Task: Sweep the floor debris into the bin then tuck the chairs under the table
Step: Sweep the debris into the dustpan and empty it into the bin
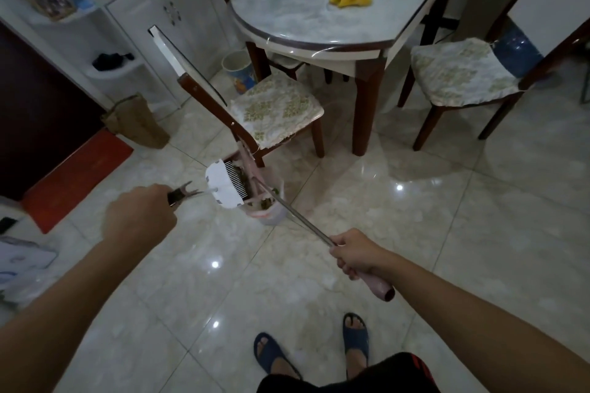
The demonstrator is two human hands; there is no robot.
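Observation:
My left hand (142, 215) grips the handle of a white dustpan (223, 187), tipped over a small bin lined with a plastic bag (268, 209) that holds green debris. My right hand (356, 255) holds the pink grip of a broom (297, 212) whose metal shaft slants down into the bin. Just behind the bin stands a wooden chair with a patterned cushion (274, 105), pulled out from the marble-top table (319, 22). A second cushioned chair (463, 70) stands out at the table's right.
White cabinets (153, 16) line the left wall, with a brown paper bag (137, 121) and a red mat (76, 175) on the floor beside them. A patterned bucket (239, 70) stands under the table's left edge. My feet in blue slippers (277, 357) are on glossy tiles.

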